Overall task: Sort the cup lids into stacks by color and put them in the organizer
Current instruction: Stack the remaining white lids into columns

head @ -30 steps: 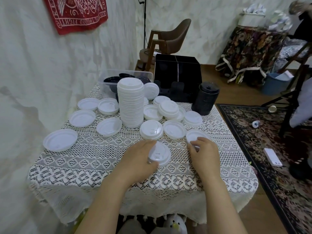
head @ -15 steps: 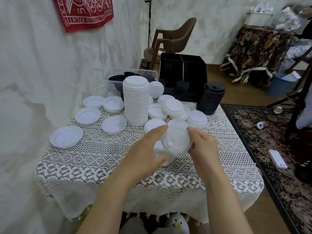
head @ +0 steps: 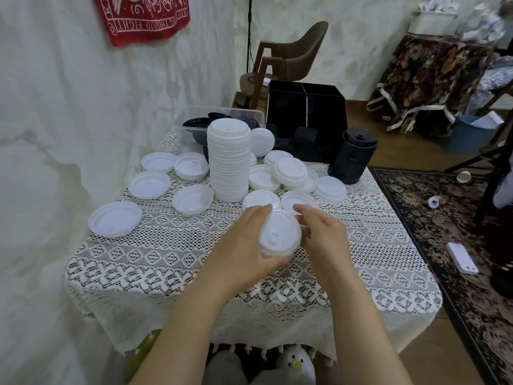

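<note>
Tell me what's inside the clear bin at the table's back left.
Several black lids show in the clear bin. The tall white lid stack covers its middle, so the full count and anything beneath them cannot be seen.

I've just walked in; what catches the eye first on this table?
A tall stack of white cup lids stands mid-table, loose white lids scattered around it on the lace tablecloth. In front, the left hand and right hand hold a small stack of white lids between them. Behind sit a black organizer and a stack of black lids.
</note>
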